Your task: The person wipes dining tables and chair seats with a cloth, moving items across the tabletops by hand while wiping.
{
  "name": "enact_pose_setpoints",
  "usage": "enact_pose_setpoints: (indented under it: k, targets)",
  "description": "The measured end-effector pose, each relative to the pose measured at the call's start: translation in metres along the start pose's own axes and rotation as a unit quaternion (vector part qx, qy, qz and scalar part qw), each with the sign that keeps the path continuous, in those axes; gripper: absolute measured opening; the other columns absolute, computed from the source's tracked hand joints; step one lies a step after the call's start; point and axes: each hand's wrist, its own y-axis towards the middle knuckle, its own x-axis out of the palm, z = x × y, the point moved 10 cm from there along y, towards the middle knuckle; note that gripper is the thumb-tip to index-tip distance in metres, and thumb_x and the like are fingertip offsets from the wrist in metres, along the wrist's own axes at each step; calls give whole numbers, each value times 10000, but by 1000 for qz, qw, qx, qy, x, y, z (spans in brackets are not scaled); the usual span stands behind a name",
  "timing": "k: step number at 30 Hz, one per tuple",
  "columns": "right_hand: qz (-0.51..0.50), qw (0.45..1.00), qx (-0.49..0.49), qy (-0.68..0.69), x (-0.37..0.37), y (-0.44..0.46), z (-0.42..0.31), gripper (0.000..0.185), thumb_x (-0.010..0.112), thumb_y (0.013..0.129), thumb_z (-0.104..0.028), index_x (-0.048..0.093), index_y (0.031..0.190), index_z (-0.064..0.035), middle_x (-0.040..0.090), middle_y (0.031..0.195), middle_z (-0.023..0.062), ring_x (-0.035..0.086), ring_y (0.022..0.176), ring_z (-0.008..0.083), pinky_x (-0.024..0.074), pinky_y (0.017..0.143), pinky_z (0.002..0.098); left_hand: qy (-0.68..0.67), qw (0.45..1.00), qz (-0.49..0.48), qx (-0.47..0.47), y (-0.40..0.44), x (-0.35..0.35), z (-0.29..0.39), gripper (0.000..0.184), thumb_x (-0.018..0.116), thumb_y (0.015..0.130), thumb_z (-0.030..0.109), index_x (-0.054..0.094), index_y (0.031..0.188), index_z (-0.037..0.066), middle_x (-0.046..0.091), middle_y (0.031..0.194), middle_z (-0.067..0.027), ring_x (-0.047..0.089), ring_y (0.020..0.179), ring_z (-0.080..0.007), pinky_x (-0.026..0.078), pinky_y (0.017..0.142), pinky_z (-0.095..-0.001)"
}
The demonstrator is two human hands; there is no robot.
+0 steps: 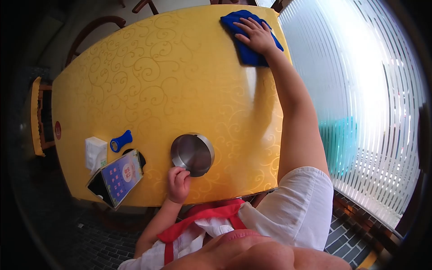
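Observation:
My right hand (257, 37) lies flat with its fingers spread on a folded blue cloth (250, 57), at the far right corner of the yellow table (148, 85). My right arm is stretched out along the table's right side. Close to the near edge, my left hand (178, 183) is closed, with thumb and fingers pinching the near rim of a round, straight-sided metal bowl (194, 153). The bowl sits upright, and no contents show in it.
Left of the bowl stand a tent-shaped printed sign (120, 177), a white tissue pack (96, 152) and a blue bottle-shaped object (120, 141). A dark round object is partly hidden behind the sign. Wooden chairs (96, 22) stand beyond the table; a striped window (360, 90) borders the right.

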Motion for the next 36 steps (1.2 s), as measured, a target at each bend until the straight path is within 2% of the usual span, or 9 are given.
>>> enact_pose_setpoints:
  k: [2, 4, 12, 16, 20, 23, 26, 30, 36]
  targets:
    - [-16, 989, 136, -60, 5, -3, 63, 561, 371, 925, -633, 393, 1433, -396, 332, 1535, -43, 248, 1438, 185, 143, 1155, 514, 10, 1000, -1, 9, 1, 0, 1, 307, 632, 740, -107, 569, 986, 66, 531, 1006, -136, 549, 908, -307, 478, 796, -381]
    - [-27, 984, 163, -62, 0, -18, 78, 566, 370, 925, -635, 388, 1437, -394, 318, 1542, -43, 242, 1441, 188, 158, 1146, 526, 11, 1000, -2, 9, 0, -1, 1, 299, 625, 750, -105, 569, 991, 62, 529, 1010, -140, 548, 911, -308, 478, 798, -380]
    - [-39, 988, 147, -11, -40, -148, 43, 554, 442, 924, -582, 411, 1429, -356, 351, 1522, 20, 260, 1429, 273, 400, 1028, 454, -1, 1000, 12, 10, 1, 0, 3, 261, 629, 801, -67, 557, 1026, 46, 517, 1006, -141, 541, 902, -315, 470, 790, -386]
    - [-42, 987, 154, -1, -84, -243, -9, 561, 529, 903, -494, 449, 1417, -284, 370, 1503, 83, 283, 1409, 321, 401, 1021, 445, -5, 1000, 17, 10, 3, 0, 4, 254, 625, 799, -77, 559, 1008, 50, 522, 1025, -154, 544, 942, -323, 476, 818, -389]
    - [-30, 980, 196, -4, -117, -344, -55, 568, 561, 884, -451, 465, 1411, -261, 381, 1494, 96, 295, 1402, 331, 352, 1023, 474, -20, 999, 14, 29, 6, -1, 5, 242, 639, 791, -77, 568, 986, 47, 527, 1019, -140, 545, 924, -312, 476, 803, -380]
    - [-60, 958, 277, -35, -131, -397, -91, 575, 565, 877, -442, 467, 1410, -250, 370, 1504, 92, 288, 1409, 318, 240, 1070, 554, -26, 998, 17, 46, 14, -2, 11, 243, 647, 789, -81, 570, 984, 41, 533, 1002, -135, 550, 903, -303, 482, 775, -366]
    - [-71, 950, 303, -36, -129, -407, -136, 591, 571, 872, -441, 452, 1418, -250, 347, 1515, 98, 267, 1421, 309, 158, 1113, 568, -25, 996, 21, 88, 41, 0, 31, 236, 659, 790, -73, 572, 978, 41, 539, 982, -132, 556, 884, -299, 488, 755, -359]
    - [-72, 970, 205, 105, -117, -365, -243, 582, 591, 862, -427, 472, 1397, -233, 365, 1497, 107, 267, 1417, 307, 151, 1120, 567, -12, 990, 14, 143, 119, 24, 73, 182, 693, 802, 3, 599, 945, 62, 551, 967, -117, 567, 869, -303, 490, 749, -364]
    - [-89, 952, -61, 287, -85, -317, -397, 597, 606, 824, -413, 516, 1350, -144, 420, 1443, 119, 308, 1392, 292, 151, 1145, 549, 25, 974, -48, 220, 206, 120, 120, 153, 693, 801, 68, 596, 916, 98, 564, 956, -83, 582, 895, -301, 506, 754, -394]
